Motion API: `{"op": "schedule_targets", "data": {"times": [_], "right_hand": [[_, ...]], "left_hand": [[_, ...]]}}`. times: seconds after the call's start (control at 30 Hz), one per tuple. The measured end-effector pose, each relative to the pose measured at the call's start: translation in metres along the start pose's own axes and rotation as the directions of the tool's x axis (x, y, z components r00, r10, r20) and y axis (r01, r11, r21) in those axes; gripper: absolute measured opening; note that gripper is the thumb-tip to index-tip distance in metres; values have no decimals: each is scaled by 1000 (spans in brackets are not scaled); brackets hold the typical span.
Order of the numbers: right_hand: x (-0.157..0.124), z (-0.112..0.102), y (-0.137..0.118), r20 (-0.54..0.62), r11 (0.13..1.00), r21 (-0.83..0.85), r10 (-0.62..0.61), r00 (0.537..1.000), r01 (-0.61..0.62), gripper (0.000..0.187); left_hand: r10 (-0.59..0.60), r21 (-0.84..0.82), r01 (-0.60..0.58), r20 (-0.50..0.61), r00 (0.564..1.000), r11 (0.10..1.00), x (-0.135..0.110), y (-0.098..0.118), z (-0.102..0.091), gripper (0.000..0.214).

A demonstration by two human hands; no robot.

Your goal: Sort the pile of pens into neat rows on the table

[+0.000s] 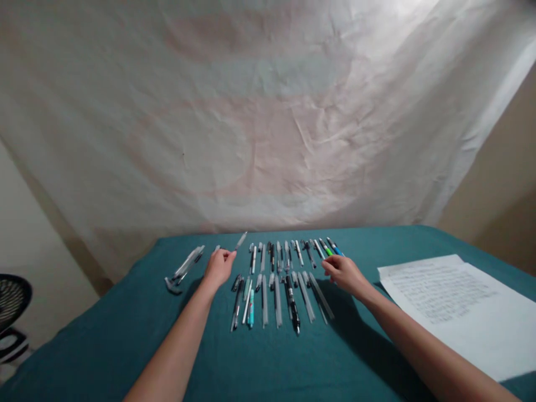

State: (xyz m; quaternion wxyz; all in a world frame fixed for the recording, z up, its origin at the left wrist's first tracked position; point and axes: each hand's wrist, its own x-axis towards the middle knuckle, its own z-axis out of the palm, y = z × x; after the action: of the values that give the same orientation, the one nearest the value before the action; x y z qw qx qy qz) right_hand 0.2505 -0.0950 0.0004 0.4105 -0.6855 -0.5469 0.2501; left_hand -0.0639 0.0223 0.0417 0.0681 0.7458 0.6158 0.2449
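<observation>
Two rows of pens lie on a teal tablecloth (125, 335): a far row (288, 251) and a near row (276, 298) of mostly clear and black pens. My left hand (218, 267) is at the left end of the far row, fingers pinched on a clear pen (240, 241) that points up and away. My right hand (344, 273) rests at the right end of the rows, fingers curled and pinched near a green pen (326, 247) and a blue pen (335, 247); what it holds, if anything, I cannot make out.
A small bunch of clear pens (184, 269) lies apart at the left. A written sheet of white paper (456, 304) lies at the right. A creased white cloth (251, 123) hangs behind the table. A black fan (10, 304) stands at the far left.
</observation>
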Motion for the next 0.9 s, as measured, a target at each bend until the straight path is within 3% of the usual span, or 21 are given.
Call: {"op": "schedule_targets", "data": {"times": [0.07,0.1,0.17,0.23,0.33,0.5,0.7,0.9], "right_hand": [[0,-4,-3,-15,996,87,26,1000,-25,30],[-1,-5,-6,-12,988,150,32,999,-30,32],[-4,-6,-14,11,946,324,27,1000,-29,37],[-8,-8,-26,38,857,515,0,999,-19,40],[-15,-12,-43,35,739,674,-63,997,23,38],[-18,-23,-52,-39,771,629,-100,994,102,33],[-16,-21,-47,-28,818,567,-101,994,99,33],[-17,-17,-46,33,795,604,-99,995,59,33]], "left_hand": [[94,-162,-82,63,994,983,-9,28,-4,42],[134,-391,-71,136,982,918,-16,43,-4,44],[211,-677,24,263,941,736,-36,73,-1,44],[269,-788,146,369,890,598,-57,100,8,41],[340,-822,235,450,825,518,-82,130,25,36],[340,-842,250,440,831,479,-94,155,39,33],[347,-851,239,425,836,467,-89,166,47,38],[345,-860,238,414,843,451,-93,160,54,35]]}}
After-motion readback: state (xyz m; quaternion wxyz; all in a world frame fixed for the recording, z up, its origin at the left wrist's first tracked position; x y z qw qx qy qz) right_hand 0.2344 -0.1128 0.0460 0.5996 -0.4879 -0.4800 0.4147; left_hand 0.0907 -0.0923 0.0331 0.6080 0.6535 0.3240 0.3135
